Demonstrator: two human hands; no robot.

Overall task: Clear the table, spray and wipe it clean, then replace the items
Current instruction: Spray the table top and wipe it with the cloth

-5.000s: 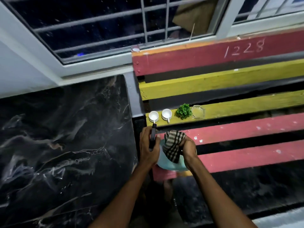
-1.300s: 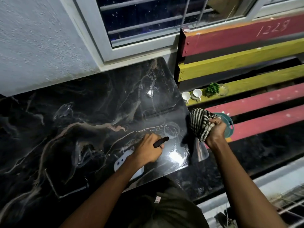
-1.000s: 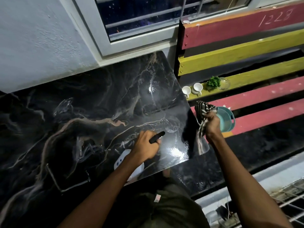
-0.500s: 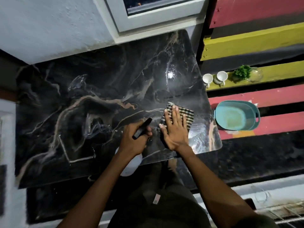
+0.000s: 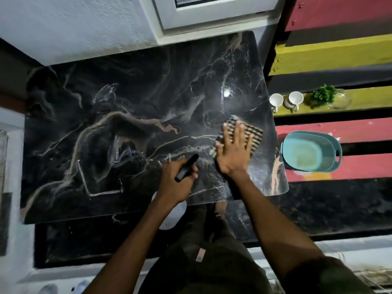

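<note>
A black marble-patterned table (image 5: 127,124) fills the middle of the head view. My right hand (image 5: 234,150) lies flat, fingers spread, pressing a striped cloth (image 5: 253,133) onto the table near its right edge. My left hand (image 5: 177,181) grips a spray bottle by its black trigger head (image 5: 186,167); the white bottle body (image 5: 172,214) hangs below my wrist at the table's front edge. On the bench to the right stand two white cups (image 5: 285,100), a small green plant (image 5: 323,94) and a clear glass dish (image 5: 341,100).
A teal plastic basin (image 5: 310,151) sits on the red slats of the painted bench (image 5: 360,130), close to the table's right edge. A white wall and a window frame (image 5: 212,20) border the table's far side. My legs are below the front edge.
My right hand carried the cloth from the basin on the bench over to the table and flattened it there, then slid it a little to the right. The left hand keeps hold of the spray bottle.
</note>
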